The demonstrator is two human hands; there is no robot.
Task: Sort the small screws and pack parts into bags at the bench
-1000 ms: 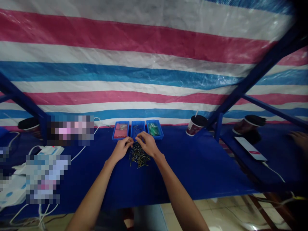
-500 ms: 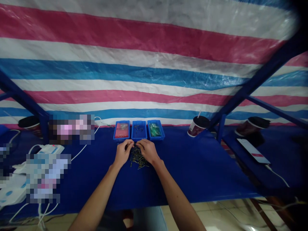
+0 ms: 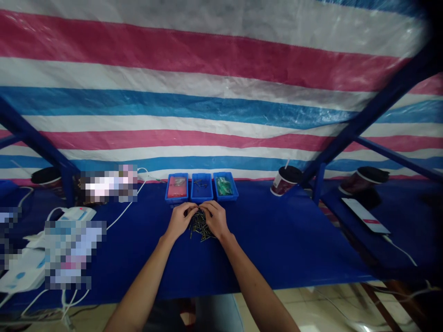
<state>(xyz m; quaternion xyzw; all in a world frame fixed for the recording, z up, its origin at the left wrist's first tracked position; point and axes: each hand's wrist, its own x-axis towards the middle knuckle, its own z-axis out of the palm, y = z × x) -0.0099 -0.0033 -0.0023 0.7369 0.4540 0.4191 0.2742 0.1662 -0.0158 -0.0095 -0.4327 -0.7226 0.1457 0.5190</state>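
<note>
My left hand (image 3: 181, 217) and my right hand (image 3: 215, 216) meet fingertip to fingertip, both pinched, over the far edge of a heap of screws (image 3: 202, 229). Whatever sits between the fingers is too small to make out. Just beyond them stand three small blue trays. In the middle tray (image 3: 201, 193) lie a few loose screws (image 3: 200, 183). The left tray (image 3: 176, 199) holds something flat and red (image 3: 176, 188) with a clear packet on it. Green plastic packets (image 3: 224, 185) fill the right tray (image 3: 227, 198).
The blue table (image 3: 277, 240) carries a lidded cup (image 3: 285, 180) with a straw at the back right. White power strips (image 3: 24, 272) and cables lie at the left. A phone (image 3: 367, 216) rests on the right-hand table. Blue frame bars (image 3: 367, 103) slant on both sides before a striped sheet.
The fingertips of both hands have drawn closer together. The whole view has shifted slightly, so the trays and screws appear a little further right.
</note>
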